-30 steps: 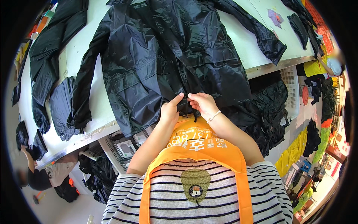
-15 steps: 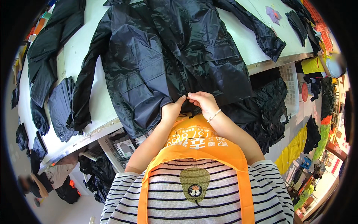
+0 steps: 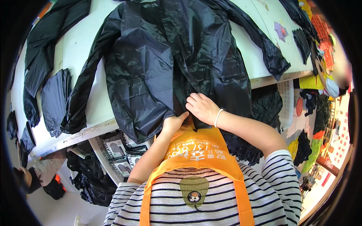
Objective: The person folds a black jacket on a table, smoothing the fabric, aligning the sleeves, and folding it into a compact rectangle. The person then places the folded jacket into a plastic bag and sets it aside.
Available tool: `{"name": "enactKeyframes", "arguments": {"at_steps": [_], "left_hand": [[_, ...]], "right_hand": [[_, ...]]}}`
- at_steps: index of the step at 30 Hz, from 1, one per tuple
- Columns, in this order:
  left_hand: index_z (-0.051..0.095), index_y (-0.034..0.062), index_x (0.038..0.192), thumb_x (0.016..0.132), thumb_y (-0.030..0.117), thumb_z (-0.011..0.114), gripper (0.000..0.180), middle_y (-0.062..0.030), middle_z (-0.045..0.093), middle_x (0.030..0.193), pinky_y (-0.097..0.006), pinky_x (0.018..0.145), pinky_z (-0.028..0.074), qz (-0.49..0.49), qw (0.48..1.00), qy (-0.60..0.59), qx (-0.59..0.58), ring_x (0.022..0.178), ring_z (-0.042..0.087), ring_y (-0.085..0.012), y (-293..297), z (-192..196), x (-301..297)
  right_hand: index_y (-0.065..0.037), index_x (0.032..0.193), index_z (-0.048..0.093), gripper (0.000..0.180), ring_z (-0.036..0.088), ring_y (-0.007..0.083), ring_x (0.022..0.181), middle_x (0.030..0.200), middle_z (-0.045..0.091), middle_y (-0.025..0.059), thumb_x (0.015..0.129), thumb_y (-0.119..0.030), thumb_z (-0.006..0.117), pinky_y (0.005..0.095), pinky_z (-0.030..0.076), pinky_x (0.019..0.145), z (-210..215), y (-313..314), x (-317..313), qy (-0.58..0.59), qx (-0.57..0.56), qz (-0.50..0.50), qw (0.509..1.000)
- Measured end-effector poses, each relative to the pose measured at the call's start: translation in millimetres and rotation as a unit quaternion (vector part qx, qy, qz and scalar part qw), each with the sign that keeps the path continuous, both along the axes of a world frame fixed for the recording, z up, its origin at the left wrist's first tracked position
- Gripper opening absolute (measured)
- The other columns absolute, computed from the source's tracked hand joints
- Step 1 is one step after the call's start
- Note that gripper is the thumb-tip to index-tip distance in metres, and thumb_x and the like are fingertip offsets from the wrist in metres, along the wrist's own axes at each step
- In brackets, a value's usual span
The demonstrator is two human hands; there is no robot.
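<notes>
"Hands first: what are they doing?"

"Left hand (image 3: 174, 122) grips the lower edge of a black jacket (image 3: 143, 71), thumb on top. Right hand (image 3: 203, 109), at the left's two o'clock, curls against the jacket; whether it pinches anything, I cannot tell."

"And around them, largest first?"

"White table (image 3: 100, 98); on it the jacket, spread toward twelve o'clock, its near edge reaching past the tabletop; folded black cloth (image 3: 56, 101) at nine; a pale bracelet (image 3: 217, 117) on the right wrist."

"Which step is this?"

"Probably working the two front edges together at the bottom. Next seems to call for a steady left hold, edges level."
</notes>
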State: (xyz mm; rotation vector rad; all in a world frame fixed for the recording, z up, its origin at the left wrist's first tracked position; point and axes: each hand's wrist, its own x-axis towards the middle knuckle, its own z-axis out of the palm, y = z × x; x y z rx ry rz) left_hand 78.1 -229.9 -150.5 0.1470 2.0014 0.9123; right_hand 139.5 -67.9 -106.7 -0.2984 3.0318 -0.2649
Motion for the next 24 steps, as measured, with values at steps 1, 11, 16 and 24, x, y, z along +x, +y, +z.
{"name": "enactKeyframes", "arguments": {"at_steps": [1,11,16,24], "left_hand": [[0.065,-0.0041,0.08,0.073,0.04,0.078,0.047,-0.0113,0.066,0.074,-0.033,0.062,0.048,-0.021,1.0,0.004,0.013,0.066,0.061,-0.0181,-4.4,-4.6,0.7],[0.056,-0.0037,0.121,0.074,0.006,0.075,0.052,-0.0109,0.062,0.117,-0.032,0.095,0.043,0.272,0.933,-0.096,0.215,0.106,0.058,-0.0223,-21.3,-33.5,51.1],[0.066,-0.0074,0.099,0.077,0.008,0.072,0.028,-0.0108,0.068,0.092,-0.028,0.072,0.05,0.387,0.884,-0.187,0.185,0.08,0.065,-0.0186,-10.8,-26.1,58.3],[0.066,-0.0081,0.095,0.073,0.014,0.078,0.033,-0.0103,0.067,0.089,-0.027,0.072,0.048,0.392,0.884,-0.235,0.098,0.077,0.063,-0.0171,13.1,-5.1,58.7]], "right_hand": [[-0.006,0.083,0.06,0.012,0.056,0.0241,0.096,0.088,0.06,0.0088,0.081,-0.015,0.052,0.0369,0.042,0.093,3.3,7.6,-14.5,0.034,0.021,0.039,0.998],[-0.012,0.073,0.071,0.024,0.058,0.0191,0.081,0.074,0.066,0.0004,0.08,-0.033,0.061,0.0323,0.039,0.072,0.0,20.7,-110.0,-0.087,0.148,0.258,0.951],[-0.003,0.087,0.058,0.011,0.068,0.0275,0.069,0.074,0.066,0.0149,0.079,-0.01,0.057,0.0386,0.054,0.059,-6.5,55.8,-112.9,-0.104,0.071,0.131,0.983],[-0.007,0.109,0.043,0.035,0.063,0.0403,0.078,0.084,0.064,0.023,0.078,-0.008,0.059,0.0492,0.05,0.071,-33.7,99.9,-99.7,-0.081,-0.184,-0.276,0.94]]}}
